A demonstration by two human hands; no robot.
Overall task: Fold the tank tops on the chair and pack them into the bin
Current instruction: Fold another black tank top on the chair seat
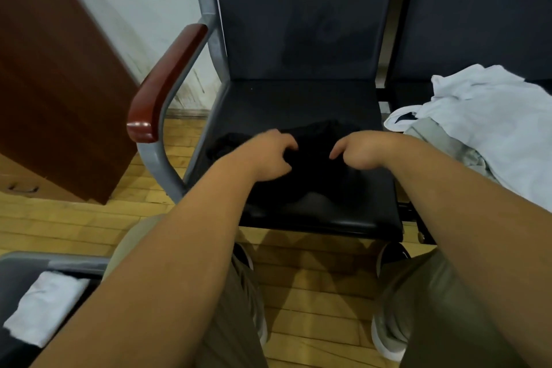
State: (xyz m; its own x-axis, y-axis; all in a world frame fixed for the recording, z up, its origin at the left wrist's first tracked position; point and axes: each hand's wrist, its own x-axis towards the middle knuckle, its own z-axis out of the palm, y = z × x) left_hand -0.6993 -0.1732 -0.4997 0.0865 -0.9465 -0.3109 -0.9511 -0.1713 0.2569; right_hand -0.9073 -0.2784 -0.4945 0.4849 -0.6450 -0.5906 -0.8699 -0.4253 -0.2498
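Your forearms [167,263] reach out over your knees. The left hand [268,155] and right hand [358,152] curl their fingers into the black tank top [313,185], which lies on the chair seat [298,98]. They seem to be pinching it for a fold.

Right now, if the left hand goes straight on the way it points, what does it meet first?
Probably the crumpled black fabric tank top under the left hand; beyond it, the dark padded chair backrest. Depth is unclear.

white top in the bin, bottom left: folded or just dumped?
Folded: the white top lies in the bin as a compact flat rectangle with straight edges, no loose straps showing.
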